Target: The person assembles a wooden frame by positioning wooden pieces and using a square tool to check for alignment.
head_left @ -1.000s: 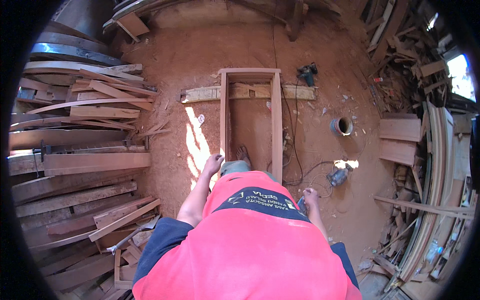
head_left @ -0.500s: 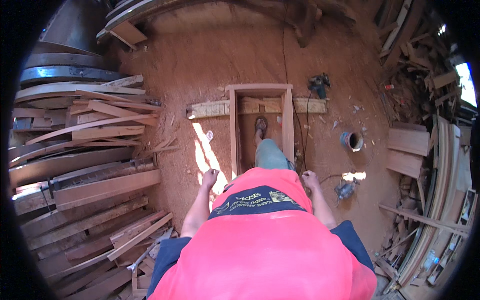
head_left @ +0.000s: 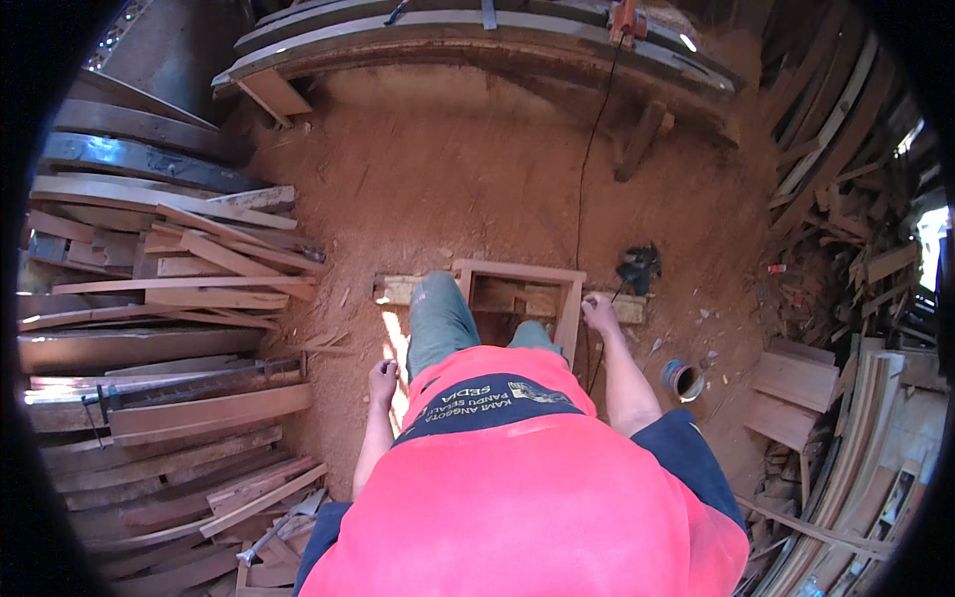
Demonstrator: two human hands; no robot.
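Note:
A rectangular wooden frame [head_left: 567, 318] lies over a rough plank [head_left: 398, 290] on the dusty floor, its near part hidden by my body. One of my legs is lifted beside its left side; the other is within its outline. My left hand [head_left: 383, 380] hangs to the left of my legs, fingers curled in, with nothing visible in it. Just outside the frame's right rail is my right hand [head_left: 599, 312], also with bent fingers and no object showing. Whether it touches the rail, I cannot tell. Beyond it a dark green power tool [head_left: 639, 269] rests on the ground.
A bucket-like can [head_left: 682, 380] lies to the right. Stacked boards [head_left: 209, 413] line the left side; scrap wood and long strips [head_left: 865, 448] fill the right. At the far end stands a workbench [head_left: 477, 35] with an orange tool [head_left: 627, 20] and a dangling black cord [head_left: 583, 169].
My view has tilted forward, bringing more of the workbench in. My left leg has come up into view. My right hand has moved forward beside the frame; the left has shifted left.

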